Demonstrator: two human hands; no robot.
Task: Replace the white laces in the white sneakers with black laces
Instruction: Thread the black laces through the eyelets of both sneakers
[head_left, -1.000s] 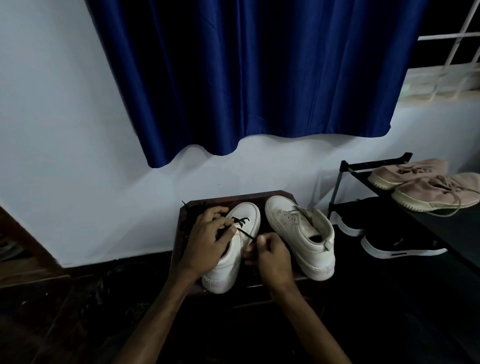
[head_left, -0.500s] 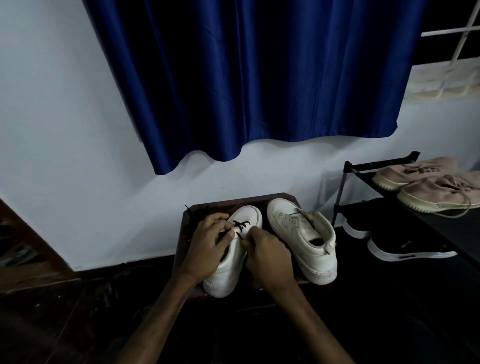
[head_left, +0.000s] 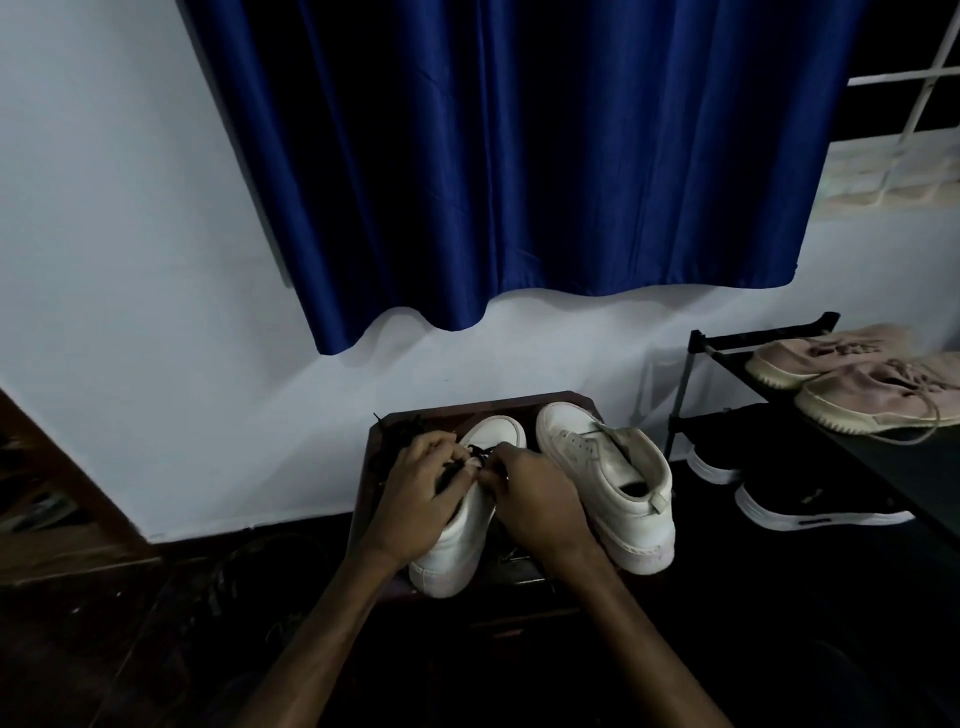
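Two white sneakers stand on a small dark wooden stool (head_left: 566, 402) against the wall. The left sneaker (head_left: 496, 431) carries a black lace (head_left: 478, 451) across its front eyelets. My left hand (head_left: 421, 483) lies over that shoe's throat, fingers curled on the lace. My right hand (head_left: 535, 499) meets it from the right and pinches the lace at the eyelets. The right sneaker (head_left: 608, 467) stands beside it with no lace visible in it. A dark tangle of laces (head_left: 395, 431) lies at the stool's back left corner.
A blue curtain (head_left: 519, 156) hangs above the stool. To the right stands a black shoe rack (head_left: 758, 338) with pink sneakers (head_left: 878, 389) on top and black sneakers (head_left: 810, 499) below. Wooden furniture (head_left: 52, 493) sits at the left. The floor is dark.
My right hand has moved up from beside the left shoe to the eyelets, closing against my left hand. The view has tilted slightly.
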